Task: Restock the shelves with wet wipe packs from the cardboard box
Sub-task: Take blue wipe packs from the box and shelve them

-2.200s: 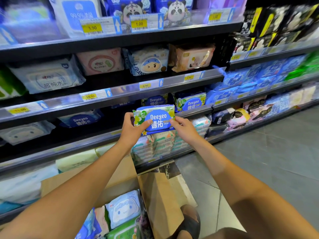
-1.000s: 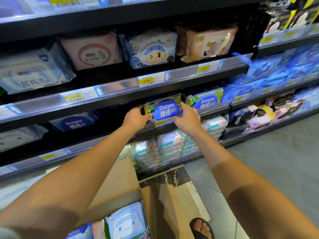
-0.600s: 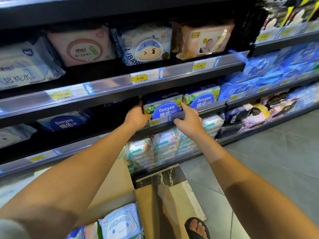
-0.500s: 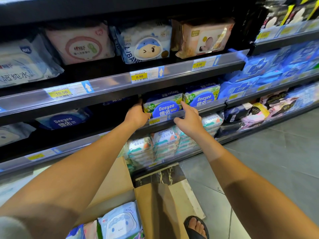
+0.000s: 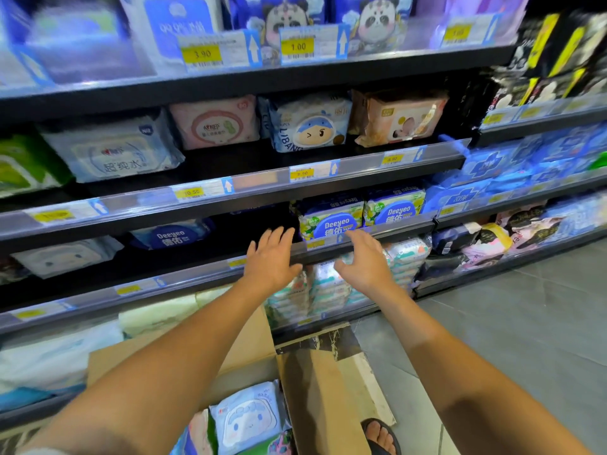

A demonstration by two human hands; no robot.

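Blue-and-green plastic wet wipe pack (image 5: pixel 331 221) with a blue oval Deeyeo label stands upright at the front edge of the black metal shelf (image 5: pixel 197 274). It is just beside a second pack of the same print (image 5: pixel 392 208) on its right. Neither hand holds it.

The left hand (image 5: pixel 269 261) hangs in front of the shelf's price rail, palm turned away. Its fingers (image 5: pixel 279 234) are straight and fanned apart, with nothing in them. The fingertips reach up near the lower left corner of the pack without touching it.

The right hand (image 5: pixel 364 261) is level with it and a little apart. Its fingers (image 5: pixel 356 236) are loosely bent and spread, the thumb is stuck out toward the left hand, and it too holds nothing. Its fingertips overlap the rail just under the pack; whether they rest on the rail cannot be told.

Below the forearms the brown cardboard box (image 5: pixel 253 356) sits open on the grey tiled floor (image 5: pixel 525 323), its flaps folded outward. Inside it lies a white-and-pale-blue soft pack printed with a cartoon face (image 5: pixel 248 418), with the edges of other packs beside it.

Behind the hands, on the lowest shelf, are stacks of small white-and-green wipe packs (image 5: pixel 325 287). A bare foot in a dark sandal (image 5: pixel 381 436) stands next to the box's right flap.
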